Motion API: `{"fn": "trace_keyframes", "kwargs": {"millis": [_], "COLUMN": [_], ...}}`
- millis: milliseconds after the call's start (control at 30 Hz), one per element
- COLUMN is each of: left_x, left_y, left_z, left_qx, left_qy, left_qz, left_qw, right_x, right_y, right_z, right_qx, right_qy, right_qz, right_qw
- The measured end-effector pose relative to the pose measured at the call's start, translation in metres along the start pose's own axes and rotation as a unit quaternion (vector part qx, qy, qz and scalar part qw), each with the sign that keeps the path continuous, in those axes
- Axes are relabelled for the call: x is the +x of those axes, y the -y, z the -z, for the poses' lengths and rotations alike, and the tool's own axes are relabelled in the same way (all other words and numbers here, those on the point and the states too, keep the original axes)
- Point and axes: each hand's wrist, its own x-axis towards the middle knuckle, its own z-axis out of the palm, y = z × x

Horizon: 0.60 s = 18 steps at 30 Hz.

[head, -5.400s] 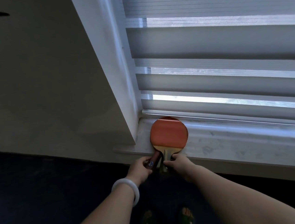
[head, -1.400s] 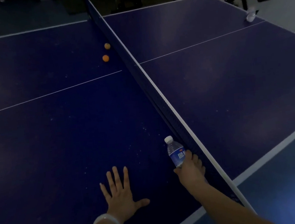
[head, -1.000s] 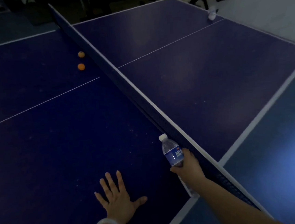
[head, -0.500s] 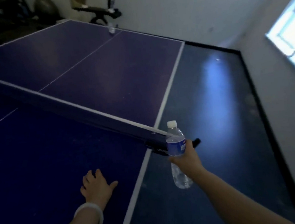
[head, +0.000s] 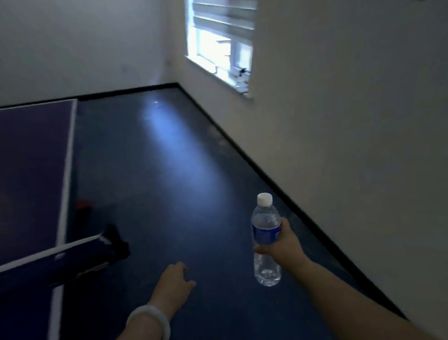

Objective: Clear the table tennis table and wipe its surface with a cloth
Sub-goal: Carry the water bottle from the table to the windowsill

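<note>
While right hand (head: pixel 283 243) fingers wrap the clear plastic water bottle (head: pixel 266 236) mid-body, upright, left hand (head: pixel 172 278) hangs loose, empty; keep it upright, set it off the blue counter (head: pixel 14 174).

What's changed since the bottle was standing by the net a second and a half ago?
The right hand has lifted the water bottle off the table and carried it out over the floor. The left hand has left the tabletop and hangs free. Unchanged: the grip on the bottle, cap on.
</note>
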Motion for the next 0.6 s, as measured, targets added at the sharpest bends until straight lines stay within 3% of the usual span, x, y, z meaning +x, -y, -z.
{"fn": "trace_keyframes", "kwargs": {"millis": [300,600], "left_x": [-0.023,-0.094], "left_y": [-0.262,-0.435], "left_z": [-0.176,-0.348], "left_qx": [0.079,0.156], "left_qy": [0.101,0.241], "left_qz": [-0.203,-0.365], "left_qw": [0.971,0.885], "right_x": [-0.082,-0.194], "right_y": [-0.110,-0.195], "right_z": [0.272,0.439], "right_qx": [0.038,0.136], "right_qy": [-0.199,-0.393], "right_qz": [-0.060,-0.123], "right_qw": [0.977,0.901]}}
